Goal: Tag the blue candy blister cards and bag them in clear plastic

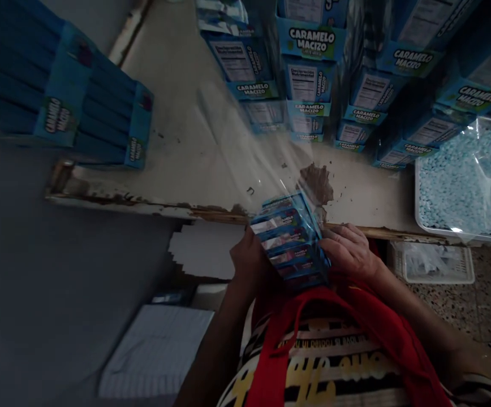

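A blue display box of small candy packs [290,243] is held tilted at the table's front edge, close to my body. Clear plastic wrap [245,150] stretches from it up across the tabletop. My left hand [249,255] is closed against the box's left side, its fingertips partly hidden. On the opposite side, my right hand [348,251] pinches the box's edge and the plastic there.
Stacked blue candy boxes [309,85] line the back of the worn white table [177,141]. More boxes [97,102] stand at left. A clear tub of pale blue candies [470,181] sits at right, above a white basket [438,263].
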Tool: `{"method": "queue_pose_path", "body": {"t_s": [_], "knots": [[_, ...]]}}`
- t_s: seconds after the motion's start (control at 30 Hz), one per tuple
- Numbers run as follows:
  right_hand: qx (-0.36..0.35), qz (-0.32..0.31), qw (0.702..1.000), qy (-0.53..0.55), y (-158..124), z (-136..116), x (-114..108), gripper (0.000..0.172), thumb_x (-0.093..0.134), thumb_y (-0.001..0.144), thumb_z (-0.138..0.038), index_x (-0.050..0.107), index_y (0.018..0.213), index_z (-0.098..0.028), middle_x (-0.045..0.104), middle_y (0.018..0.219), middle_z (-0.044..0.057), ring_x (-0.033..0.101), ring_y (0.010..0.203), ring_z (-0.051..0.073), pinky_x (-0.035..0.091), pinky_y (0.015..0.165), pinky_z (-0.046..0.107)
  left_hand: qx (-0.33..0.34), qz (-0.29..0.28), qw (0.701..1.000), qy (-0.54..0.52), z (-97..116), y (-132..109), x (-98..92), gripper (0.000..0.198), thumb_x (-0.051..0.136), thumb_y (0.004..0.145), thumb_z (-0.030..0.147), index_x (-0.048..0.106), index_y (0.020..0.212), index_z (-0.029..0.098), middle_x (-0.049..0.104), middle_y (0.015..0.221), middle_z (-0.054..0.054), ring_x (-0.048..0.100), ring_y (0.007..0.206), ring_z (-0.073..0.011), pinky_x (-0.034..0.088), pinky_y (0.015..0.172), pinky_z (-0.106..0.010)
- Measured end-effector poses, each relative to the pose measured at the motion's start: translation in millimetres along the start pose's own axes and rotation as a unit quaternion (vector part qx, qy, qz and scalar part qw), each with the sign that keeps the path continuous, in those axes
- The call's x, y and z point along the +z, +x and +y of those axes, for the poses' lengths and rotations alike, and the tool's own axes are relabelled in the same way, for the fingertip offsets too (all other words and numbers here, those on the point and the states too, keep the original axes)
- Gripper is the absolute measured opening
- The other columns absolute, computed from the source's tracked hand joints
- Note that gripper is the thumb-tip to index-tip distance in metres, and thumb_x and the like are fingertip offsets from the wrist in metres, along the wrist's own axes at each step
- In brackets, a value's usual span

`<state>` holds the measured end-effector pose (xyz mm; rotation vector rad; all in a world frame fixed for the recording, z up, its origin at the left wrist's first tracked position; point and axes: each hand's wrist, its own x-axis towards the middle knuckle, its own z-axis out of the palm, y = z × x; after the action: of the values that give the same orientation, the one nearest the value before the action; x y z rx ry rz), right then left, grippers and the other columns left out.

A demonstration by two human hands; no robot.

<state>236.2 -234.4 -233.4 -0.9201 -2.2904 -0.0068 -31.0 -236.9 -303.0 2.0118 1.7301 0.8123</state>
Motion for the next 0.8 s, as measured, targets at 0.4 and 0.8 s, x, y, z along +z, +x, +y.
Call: {"method": "queue_pose_path", "body": {"t_s": [0.4, 0.8], "knots": [[0.134, 0.053, 0.99, 0.003, -83, -12, -30, 0.022, 0.061, 0.097, -0.006, 0.056, 0.107, -0.026, 0.069, 0.082, -0.001, 0.058, 0.069, 0.016, 0.046, 0.065, 0.031, 0.308, -0.089, 0.933, 0.163, 64, 8, -11.4, 0.024, 0.051, 0.104, 0.018, 0.065, 0.084, 0.018, 0.064, 0.081, -0.007, 0.062, 0.073, -0.0199, 0.038, 0.063, -0.032], [-0.023, -0.097, 0.993, 0.056, -93, -37, -43, 0.019, 0.044, 0.111, -0.015, 0.06, 0.101, -0.02, 0.063, 0.071, -0.001, 0.048, 0.067, 0.016, 0.035, 0.068, 0.034, 0.204, -0.201, 0.955, 0.071, 18, -65, 4.0, 0.024, 0.057, 0.096, 0.026, 0.078, 0.107, 0.022, 0.078, 0.112, -0.013, 0.073, 0.09, -0.0235, 0.049, 0.064, -0.029]]}}
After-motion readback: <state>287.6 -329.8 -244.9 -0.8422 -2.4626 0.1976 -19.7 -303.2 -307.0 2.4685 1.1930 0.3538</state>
